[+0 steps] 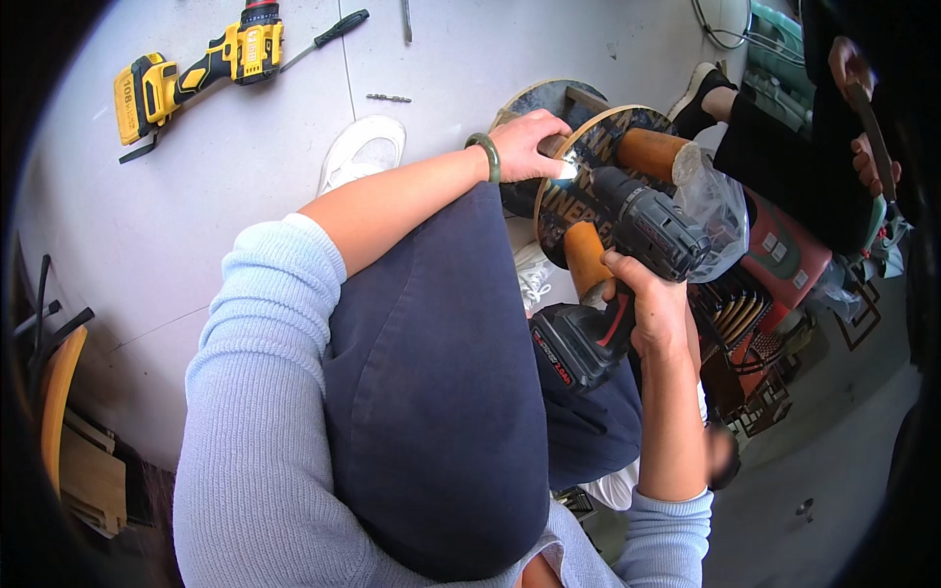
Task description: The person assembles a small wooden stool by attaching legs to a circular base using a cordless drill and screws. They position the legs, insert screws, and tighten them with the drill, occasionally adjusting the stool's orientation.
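Hands first: right hand point(655, 306) is wrapped tight round the grip of a black cordless drill point(627, 265), nose aimed at the face of a round wooden disc point(588, 157). Left hand point(526, 145) is curled closed over the disc's near rim, fingers on the edge; green bangle point(486, 157) on that wrist.

Disc stands on edge on the floor point(216, 206), tilted, just beyond the raised knee. Two stubby wooden legs point(655, 152) stick out of its face, one above the drill, one directly below it and touching the right hand's side. Second dark disc sits behind, overlapping.

Room: tight on the right. Clear plastic bag point(716, 206) and a red box point(784, 255) crowd the disc's far edge, and another person's leg and hands are close beyond. Knee blocks the near side. Open floor only to the left of the disc, past a white shoe point(363, 152).

Toward the floor's top-left corner, well apart: yellow drill point(196, 73), black-handled screwdriver point(328, 34), loose drill bit point(389, 97).
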A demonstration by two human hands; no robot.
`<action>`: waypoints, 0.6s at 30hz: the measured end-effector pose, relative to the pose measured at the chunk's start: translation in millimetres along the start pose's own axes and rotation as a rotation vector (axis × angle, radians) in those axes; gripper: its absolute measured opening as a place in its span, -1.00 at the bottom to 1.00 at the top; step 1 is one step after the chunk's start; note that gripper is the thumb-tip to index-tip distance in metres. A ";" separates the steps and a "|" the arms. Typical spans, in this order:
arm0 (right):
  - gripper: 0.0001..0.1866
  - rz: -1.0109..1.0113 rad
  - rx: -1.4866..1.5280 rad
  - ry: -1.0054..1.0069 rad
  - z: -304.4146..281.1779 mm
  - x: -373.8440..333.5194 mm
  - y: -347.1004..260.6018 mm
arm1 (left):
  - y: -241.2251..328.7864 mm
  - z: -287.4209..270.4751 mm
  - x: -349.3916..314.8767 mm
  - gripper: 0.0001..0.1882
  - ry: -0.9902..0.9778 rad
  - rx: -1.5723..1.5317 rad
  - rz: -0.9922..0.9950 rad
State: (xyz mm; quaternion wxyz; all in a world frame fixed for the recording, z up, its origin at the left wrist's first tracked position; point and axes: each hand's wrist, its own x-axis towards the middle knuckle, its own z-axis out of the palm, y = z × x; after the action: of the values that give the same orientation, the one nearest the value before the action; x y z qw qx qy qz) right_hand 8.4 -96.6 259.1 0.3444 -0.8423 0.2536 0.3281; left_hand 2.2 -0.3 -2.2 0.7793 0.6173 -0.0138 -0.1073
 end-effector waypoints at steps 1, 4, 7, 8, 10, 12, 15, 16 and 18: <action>-0.76 0.003 -0.002 -0.004 0.1 -0.1 -0.6 | -0.4 0.1 0.2 -0.38 -0.002 -0.002 -0.004; -0.76 0.029 -0.018 -0.008 -0.6 -0.8 -2.9 | -0.8 -0.2 0.0 -0.38 -0.012 -0.005 -0.014; -0.76 0.044 -0.036 -0.006 -1.2 -0.7 -4.1 | -0.4 -0.4 -0.7 -0.38 -0.011 0.002 -0.018; -0.76 0.047 -0.041 -0.005 -1.4 -0.5 -4.1 | -0.1 -0.5 -0.9 -0.38 -0.009 0.005 -0.018; -0.76 0.039 -0.039 -0.016 -1.9 0.3 -3.7 | 0.3 -0.5 -1.0 -0.38 -0.001 0.004 -0.005; -0.76 0.036 -0.038 -0.021 -2.4 0.8 -2.9 | 0.7 -0.6 -1.2 -0.38 -0.002 0.001 -0.005; -0.76 0.033 -0.037 -0.024 -3.2 1.5 -2.1 | 1.3 -1.1 -1.1 -0.37 -0.010 0.000 -0.015; -0.76 0.033 -0.037 -0.027 -3.4 1.7 -2.0 | 1.5 -1.2 -1.1 -0.37 -0.008 0.003 -0.012; -0.76 0.038 -0.038 -0.027 -3.7 1.9 -1.7 | 1.9 -1.4 -1.2 -0.37 -0.005 0.004 -0.010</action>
State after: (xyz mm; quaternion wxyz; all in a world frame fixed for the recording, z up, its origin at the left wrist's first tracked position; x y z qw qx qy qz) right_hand 12.2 -98.6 260.4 0.3253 -0.8393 0.2585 0.3505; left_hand 1.6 1.7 -0.5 0.7776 0.6185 -0.0130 -0.1125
